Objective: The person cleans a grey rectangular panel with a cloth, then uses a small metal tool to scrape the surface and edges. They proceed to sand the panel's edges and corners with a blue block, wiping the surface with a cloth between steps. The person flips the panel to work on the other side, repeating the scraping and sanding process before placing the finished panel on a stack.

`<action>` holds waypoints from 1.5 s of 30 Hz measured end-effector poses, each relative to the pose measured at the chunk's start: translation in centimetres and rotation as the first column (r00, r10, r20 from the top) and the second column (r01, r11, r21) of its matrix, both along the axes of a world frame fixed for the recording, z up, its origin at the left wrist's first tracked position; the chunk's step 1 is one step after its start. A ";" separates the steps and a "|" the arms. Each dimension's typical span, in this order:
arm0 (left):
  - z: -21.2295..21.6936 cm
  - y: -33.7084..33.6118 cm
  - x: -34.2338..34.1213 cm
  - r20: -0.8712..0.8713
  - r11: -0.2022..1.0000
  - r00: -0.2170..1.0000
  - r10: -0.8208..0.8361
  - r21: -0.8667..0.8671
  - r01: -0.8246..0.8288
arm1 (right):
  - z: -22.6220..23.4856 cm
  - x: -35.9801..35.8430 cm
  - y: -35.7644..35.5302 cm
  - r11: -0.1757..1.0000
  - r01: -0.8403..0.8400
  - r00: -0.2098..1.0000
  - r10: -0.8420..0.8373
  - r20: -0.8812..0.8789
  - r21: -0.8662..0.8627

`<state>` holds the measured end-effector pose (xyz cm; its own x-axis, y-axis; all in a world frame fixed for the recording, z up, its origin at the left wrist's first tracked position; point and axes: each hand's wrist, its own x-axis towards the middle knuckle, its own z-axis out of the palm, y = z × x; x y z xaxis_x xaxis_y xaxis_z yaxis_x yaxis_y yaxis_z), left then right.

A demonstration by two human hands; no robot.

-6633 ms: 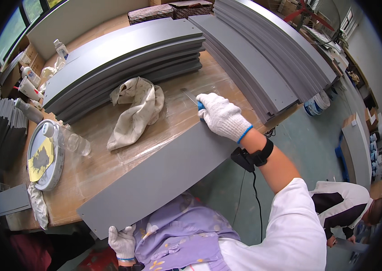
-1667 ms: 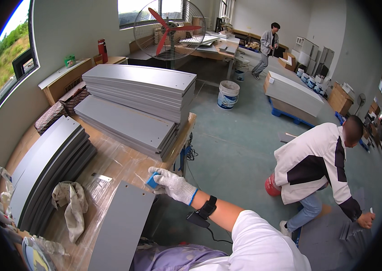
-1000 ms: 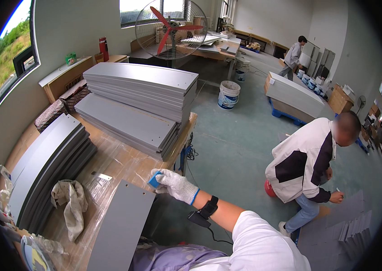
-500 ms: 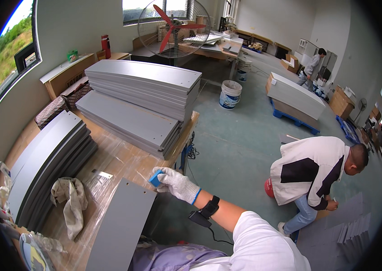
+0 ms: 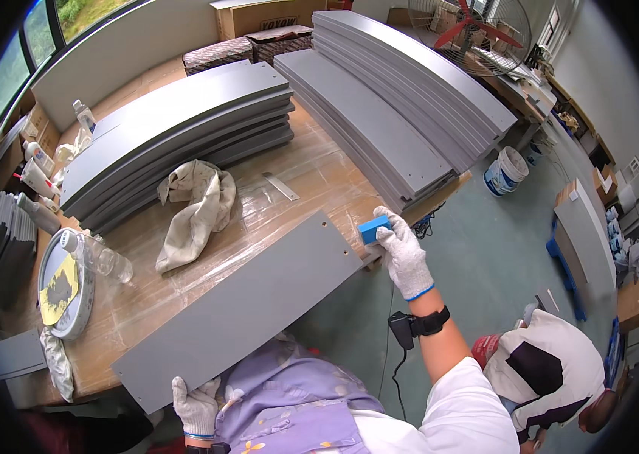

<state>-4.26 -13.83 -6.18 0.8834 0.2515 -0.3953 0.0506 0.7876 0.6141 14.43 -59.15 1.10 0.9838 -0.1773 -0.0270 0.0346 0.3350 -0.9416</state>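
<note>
Grey panel [image 5: 244, 306] lies flat, running diagonally from lower left to centre of frame, on the wooden table [image 5: 312, 163]. Right hand [image 5: 403, 257], white-gloved, pinches a small blue block [image 5: 374, 228] at the panel's upper right end. Left hand [image 5: 197, 405], gloved, fingers curled on the panel's lower left end, bottom centre. Crumpled rag [image 5: 197, 212] above the panel. Stacks of grey boards [image 5: 183, 132] across upper frame. Crouching person [image 5: 554, 371] lower right.

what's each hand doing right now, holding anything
Left hand: gloved, gripping the near end of the grey panel.
Right hand: gloved, closed on a small blue block at the panel's far end.
</note>
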 end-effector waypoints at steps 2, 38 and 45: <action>0.5 0.0 -0.3 -0.009 1.000 1.000 0.014 0.013 -0.014 | 0.3 1.4 1.2 0.981 0.039 0.999 -0.034 0.030 -0.189; 2.2 -2.1 0.4 -0.167 0.984 0.975 0.147 0.124 -0.127 | 0.4 2.6 -0.9 0.698 -0.206 0.944 0.327 0.049 -0.685; 2.3 -2.0 0.5 -0.146 0.992 0.984 0.105 0.089 -0.093 | -0.1 6.6 2.2 0.667 0.007 0.980 0.145 0.138 -0.745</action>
